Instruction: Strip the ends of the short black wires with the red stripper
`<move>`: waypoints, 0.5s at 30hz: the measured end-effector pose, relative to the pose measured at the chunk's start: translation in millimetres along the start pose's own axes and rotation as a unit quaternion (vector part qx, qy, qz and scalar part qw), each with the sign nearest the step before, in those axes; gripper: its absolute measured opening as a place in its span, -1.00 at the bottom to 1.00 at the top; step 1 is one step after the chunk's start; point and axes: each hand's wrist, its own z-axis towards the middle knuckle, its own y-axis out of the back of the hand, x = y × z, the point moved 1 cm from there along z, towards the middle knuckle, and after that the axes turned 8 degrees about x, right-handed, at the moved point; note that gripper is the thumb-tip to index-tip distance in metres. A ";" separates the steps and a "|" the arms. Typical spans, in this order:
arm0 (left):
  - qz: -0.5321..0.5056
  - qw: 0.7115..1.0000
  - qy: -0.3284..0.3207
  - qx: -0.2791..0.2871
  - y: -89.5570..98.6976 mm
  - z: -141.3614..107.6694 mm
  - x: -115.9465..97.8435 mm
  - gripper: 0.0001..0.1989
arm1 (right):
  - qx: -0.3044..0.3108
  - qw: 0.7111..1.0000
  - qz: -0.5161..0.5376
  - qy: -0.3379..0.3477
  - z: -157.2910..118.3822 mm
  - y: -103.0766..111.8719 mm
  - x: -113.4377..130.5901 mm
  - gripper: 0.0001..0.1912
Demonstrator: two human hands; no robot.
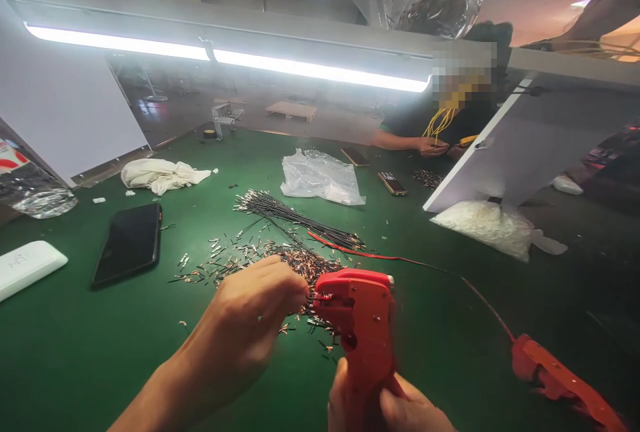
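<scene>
- Over the green tabletop (150, 359), your right hand (413, 409) wraps the red wire stripper (373, 325) low on its grip, presumably for squeeze leverage; mouth faces left.
- Your left hand (255, 315) pinches a thin dark wire (325, 297) at that mouth, likely keeping it straight; mostly hidden.
- Black wire bundle (305, 219) lies just beyond, apparently for easy reach.
- Copper-coloured scraps (315, 264) spread around the mouth, probably where cut ends drop.
</scene>
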 end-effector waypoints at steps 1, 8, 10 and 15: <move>0.004 1.000 0.006 0.002 0.0 -1.1 0.7 -0.77 | 0.001 1.000 0.007 0.022 0.0 -1.2 0.7 -0.53; 0.033 0.999 0.039 -0.003 1.1 -3.3 1.8 -0.76 | 0.003 0.998 0.043 0.040 -4.2 7.8 -4.7 -0.61; 0.040 0.998 0.050 -0.010 1.5 -1.8 0.2 -0.77 | -0.002 0.999 0.042 0.027 -5.2 11.8 -10.6 -0.60; 0.043 0.997 0.056 -0.008 0.4 -1.6 -2.6 -0.81 | 0.013 0.999 0.023 0.025 -4.2 12.9 -18.0 -0.56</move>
